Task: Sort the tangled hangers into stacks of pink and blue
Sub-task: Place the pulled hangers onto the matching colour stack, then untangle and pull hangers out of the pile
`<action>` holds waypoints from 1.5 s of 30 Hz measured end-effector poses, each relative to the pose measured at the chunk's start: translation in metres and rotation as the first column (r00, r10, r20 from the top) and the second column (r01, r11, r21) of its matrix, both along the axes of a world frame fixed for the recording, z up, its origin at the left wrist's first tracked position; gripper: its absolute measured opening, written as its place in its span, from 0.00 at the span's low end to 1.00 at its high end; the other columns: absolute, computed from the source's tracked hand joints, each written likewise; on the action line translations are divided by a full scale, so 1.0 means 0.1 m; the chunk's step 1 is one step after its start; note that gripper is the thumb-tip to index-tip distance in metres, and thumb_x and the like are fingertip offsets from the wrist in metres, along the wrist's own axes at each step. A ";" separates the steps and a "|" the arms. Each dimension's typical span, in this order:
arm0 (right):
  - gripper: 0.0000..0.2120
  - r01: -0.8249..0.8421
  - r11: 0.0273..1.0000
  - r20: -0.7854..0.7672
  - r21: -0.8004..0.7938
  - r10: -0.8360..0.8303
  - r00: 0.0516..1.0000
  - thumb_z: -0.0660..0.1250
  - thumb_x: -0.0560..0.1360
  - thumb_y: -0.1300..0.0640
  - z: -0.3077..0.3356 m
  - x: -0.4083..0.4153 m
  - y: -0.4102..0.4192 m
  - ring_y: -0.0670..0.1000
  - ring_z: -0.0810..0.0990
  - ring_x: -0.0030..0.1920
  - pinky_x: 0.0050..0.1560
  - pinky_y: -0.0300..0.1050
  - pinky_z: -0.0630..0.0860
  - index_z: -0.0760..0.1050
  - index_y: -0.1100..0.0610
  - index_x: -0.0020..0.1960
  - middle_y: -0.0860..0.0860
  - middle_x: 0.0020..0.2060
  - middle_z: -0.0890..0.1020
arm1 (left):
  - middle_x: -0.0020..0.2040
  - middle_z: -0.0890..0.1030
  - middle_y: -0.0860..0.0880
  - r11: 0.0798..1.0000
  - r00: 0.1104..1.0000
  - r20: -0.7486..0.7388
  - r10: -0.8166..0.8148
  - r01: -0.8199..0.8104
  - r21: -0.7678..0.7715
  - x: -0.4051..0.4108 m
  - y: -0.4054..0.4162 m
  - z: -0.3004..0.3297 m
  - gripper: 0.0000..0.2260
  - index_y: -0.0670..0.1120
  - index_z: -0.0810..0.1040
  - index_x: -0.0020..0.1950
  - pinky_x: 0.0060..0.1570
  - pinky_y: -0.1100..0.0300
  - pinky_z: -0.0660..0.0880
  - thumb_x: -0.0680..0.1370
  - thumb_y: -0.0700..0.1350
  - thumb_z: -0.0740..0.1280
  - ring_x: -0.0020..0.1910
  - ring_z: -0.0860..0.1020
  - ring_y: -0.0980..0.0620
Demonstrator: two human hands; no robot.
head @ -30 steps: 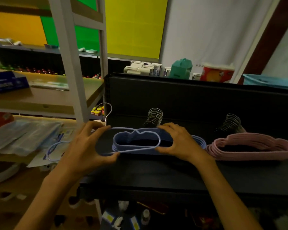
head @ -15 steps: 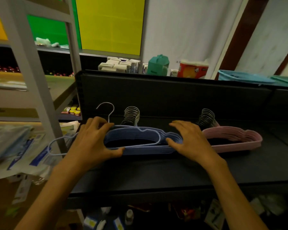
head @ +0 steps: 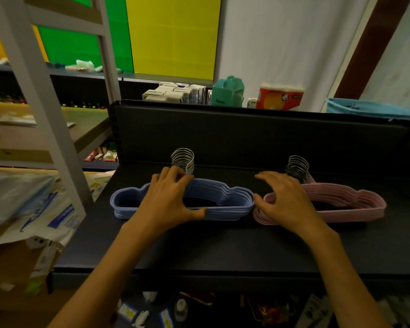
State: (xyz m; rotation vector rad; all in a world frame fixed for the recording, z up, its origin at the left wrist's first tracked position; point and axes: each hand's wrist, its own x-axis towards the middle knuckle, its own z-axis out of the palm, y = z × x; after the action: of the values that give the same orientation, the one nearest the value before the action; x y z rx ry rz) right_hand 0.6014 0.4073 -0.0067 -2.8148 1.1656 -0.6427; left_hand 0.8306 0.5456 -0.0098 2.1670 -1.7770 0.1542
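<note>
Resting on a dark shelf (head: pixel 199 247), two hanger stacks lie side by side: blue stack (head: pixel 225 197) on the left, pink stack (head: pixel 348 202) on the right, their near ends almost touching. Each stack's metal hooks rise bunched at the back, the blue stack's hooks (head: pixel 182 159) behind the left hand, the pink stack's hooks (head: pixel 296 167) just behind the right. Left hand (head: pixel 168 200) lies across the middle of the blue stack, fingers curled over the far edge near the hooks, thumb stretched along the near edge, so the stack sits loosely clasped between them. Right hand (head: pixel 287 202) covers the left end of the pink stack, palm down, fingers spread and slightly bent; contact with the hangers cannot be told for certain. Pink hangers at that end look fanned out, less even than the blue. Behind the shelf's dark back panel (head: pixel 246 138): small boxes (head: pixel 175 93), a teal container (head: pixel 227 92), a red package (head: pixel 278 97), a blue basket (head: pixel 365 107). White rack post (head: pixel 40 100) at left.
</note>
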 end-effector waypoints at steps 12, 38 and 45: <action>0.28 -0.058 0.998 0.005 0.006 0.058 0.998 0.63 0.74 0.42 -0.02 -0.02 0.00 0.47 0.63 0.70 0.69 0.42 0.53 0.63 0.48 0.71 0.47 0.70 0.67 | 0.71 0.61 0.51 1.000 1.000 0.019 -0.007 0.006 0.026 0.08 0.03 0.00 0.41 0.53 0.56 0.75 0.69 0.52 0.59 0.68 0.67 0.67 0.68 0.61 0.51; 0.36 -0.039 0.959 -0.159 0.280 0.086 0.984 0.75 0.64 0.42 -0.02 0.71 0.16 0.48 0.75 0.57 0.55 0.45 0.73 0.63 0.43 0.67 0.47 0.61 0.75 | 0.63 0.75 0.52 0.979 0.998 -0.033 0.044 -0.037 0.202 0.87 0.26 0.00 0.37 0.55 0.62 0.71 0.53 0.58 0.72 0.67 0.64 0.71 0.58 0.74 0.52; 0.44 -0.020 0.956 -0.236 0.292 0.092 0.967 0.77 0.62 0.46 -0.02 0.71 0.17 0.51 0.72 0.63 0.61 0.50 0.70 0.57 0.42 0.71 0.46 0.66 0.71 | 0.68 0.70 0.52 0.966 0.999 0.011 0.035 -0.036 0.257 0.95 0.30 -0.07 0.42 0.56 0.55 0.74 0.62 0.50 0.70 0.67 0.58 0.74 0.65 0.70 0.50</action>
State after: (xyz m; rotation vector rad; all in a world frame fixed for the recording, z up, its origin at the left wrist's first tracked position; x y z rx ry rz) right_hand 0.6728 0.4240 -0.0087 -2.7168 1.1002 -0.1037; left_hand 0.9259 0.5755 -0.0167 2.3783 -1.8510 -0.0669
